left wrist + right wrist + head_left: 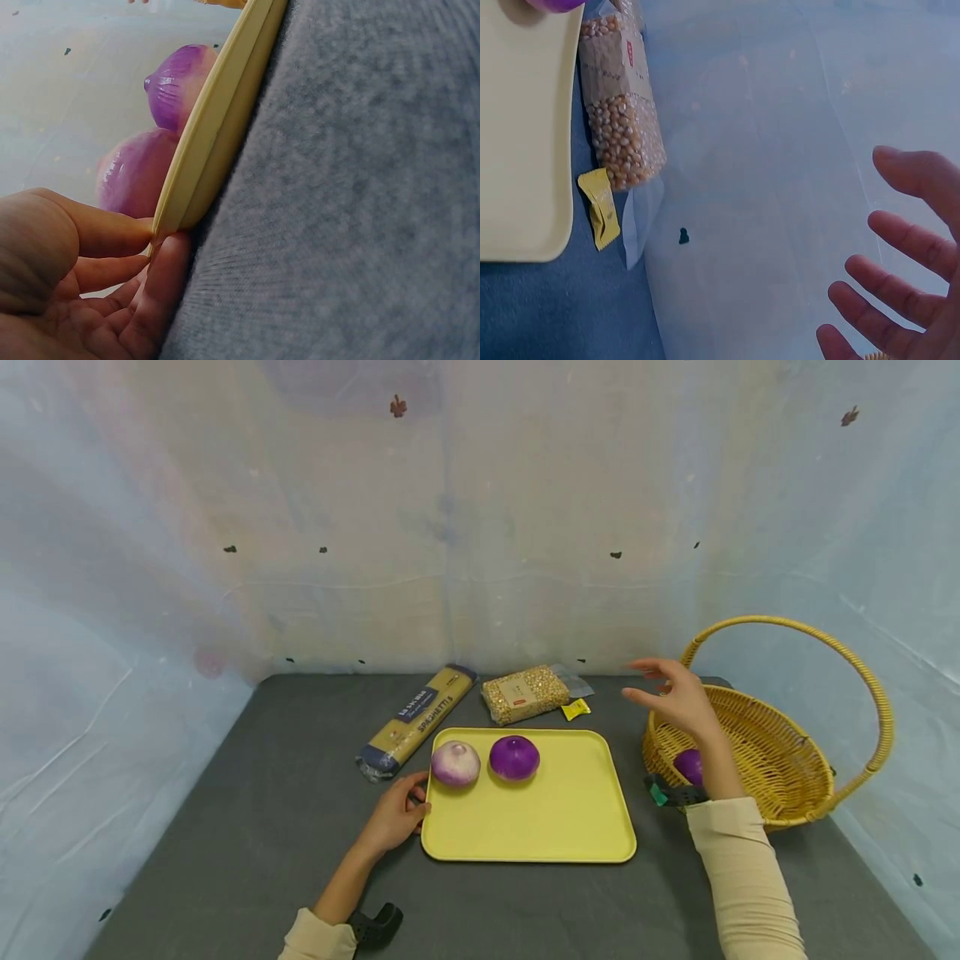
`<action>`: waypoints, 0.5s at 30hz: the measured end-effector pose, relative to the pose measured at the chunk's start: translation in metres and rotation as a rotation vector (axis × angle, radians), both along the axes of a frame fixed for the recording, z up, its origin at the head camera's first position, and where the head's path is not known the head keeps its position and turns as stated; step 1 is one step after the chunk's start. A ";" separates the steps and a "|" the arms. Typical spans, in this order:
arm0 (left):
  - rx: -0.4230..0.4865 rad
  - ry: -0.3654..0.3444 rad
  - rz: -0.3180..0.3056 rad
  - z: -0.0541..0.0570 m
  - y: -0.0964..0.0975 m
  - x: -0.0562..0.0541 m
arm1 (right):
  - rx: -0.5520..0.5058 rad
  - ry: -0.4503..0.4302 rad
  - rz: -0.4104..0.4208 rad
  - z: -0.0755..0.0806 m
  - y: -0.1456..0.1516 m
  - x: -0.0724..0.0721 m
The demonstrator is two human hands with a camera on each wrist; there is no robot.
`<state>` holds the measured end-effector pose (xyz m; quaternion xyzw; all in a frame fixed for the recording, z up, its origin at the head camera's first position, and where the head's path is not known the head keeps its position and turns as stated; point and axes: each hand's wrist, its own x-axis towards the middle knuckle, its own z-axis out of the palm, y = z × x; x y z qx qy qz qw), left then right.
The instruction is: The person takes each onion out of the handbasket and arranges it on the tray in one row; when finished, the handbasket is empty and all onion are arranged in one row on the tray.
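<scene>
At the left edge of the yellow tray (532, 827), my left hand (395, 814) pinches the rim; the left wrist view shows the thumb and fingers (169, 270) meeting at the tray's corner. A white-and-purple onion (455, 764) rests on the tray close to that hand, with a deep purple onion (514, 757) to its right. My right hand (678, 697) is raised beside the wicker basket (780, 760), its fingers spread and nothing in them. Inside the basket lies another purple onion (687, 766), partly hidden by the right forearm.
Behind the tray lie a spaghetti packet (417, 720), a clear bag of corn kernels (527, 694) and a small yellow sachet (576, 709). The basket's tall handle (862, 668) arches up at the right. A pale sheet (450, 527) hangs along the back and sides of the dark table (247, 827).
</scene>
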<state>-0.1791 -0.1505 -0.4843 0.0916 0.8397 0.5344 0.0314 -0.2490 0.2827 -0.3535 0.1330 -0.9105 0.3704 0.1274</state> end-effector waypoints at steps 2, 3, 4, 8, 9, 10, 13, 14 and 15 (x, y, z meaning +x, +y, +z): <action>-0.001 0.000 0.000 0.000 0.000 0.000 | -0.003 0.004 -0.009 0.000 0.004 0.002; 0.001 0.001 0.000 0.000 0.000 0.001 | -0.002 0.005 -0.013 0.000 0.006 0.003; 0.000 0.002 -0.001 0.001 0.001 0.001 | -0.006 0.006 -0.016 0.001 0.009 0.004; 0.008 0.000 0.001 0.002 0.001 0.001 | -0.032 -0.012 -0.033 0.002 0.017 0.007; 0.010 0.000 0.001 0.002 0.001 0.001 | -0.036 -0.013 -0.038 0.003 0.019 0.008; 0.010 0.000 0.001 0.002 0.000 0.001 | -0.041 -0.018 -0.047 0.003 0.021 0.008; 0.008 0.001 0.000 0.001 0.000 0.001 | -0.036 -0.027 -0.078 0.003 0.027 0.011; 0.006 0.001 0.000 0.001 0.000 0.001 | -0.035 -0.028 -0.083 0.002 0.029 0.012; 0.004 -0.001 0.002 0.001 0.000 0.000 | -0.035 -0.028 -0.086 0.002 0.030 0.014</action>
